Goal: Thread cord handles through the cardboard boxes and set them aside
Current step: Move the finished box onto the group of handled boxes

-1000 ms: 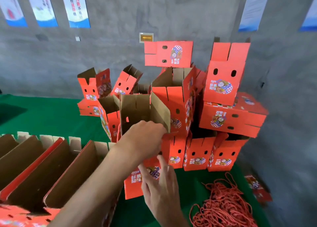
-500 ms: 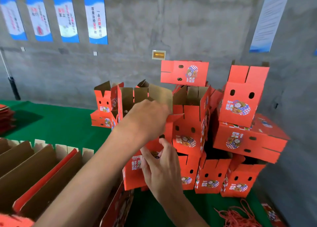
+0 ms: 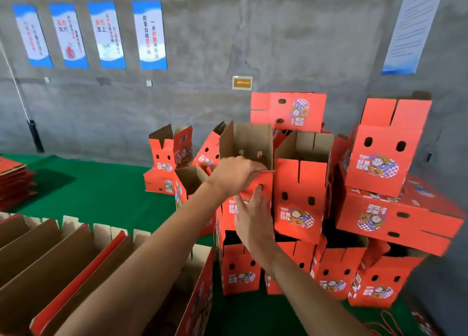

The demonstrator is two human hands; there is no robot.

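Left hand (image 3: 234, 174) gripping the rim of an open orange corrugated box (image 3: 249, 181), brown inside, oval holes, right hand (image 3: 250, 216) flat, fingers straight, against its printed front, beside the stacked boxes (image 3: 379, 183)

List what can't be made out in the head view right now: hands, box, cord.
- Left hand fingertips: curled over the held box wall, hidden inside it.
- Cord through the held box: only a red speck shows at one inner hole; too small to confirm.
- Right hand palm: faces the box, contact not visible.
- Red cord: mostly cut off by the bottom edge.
- Stacked boxes at right: motion-blurred print.
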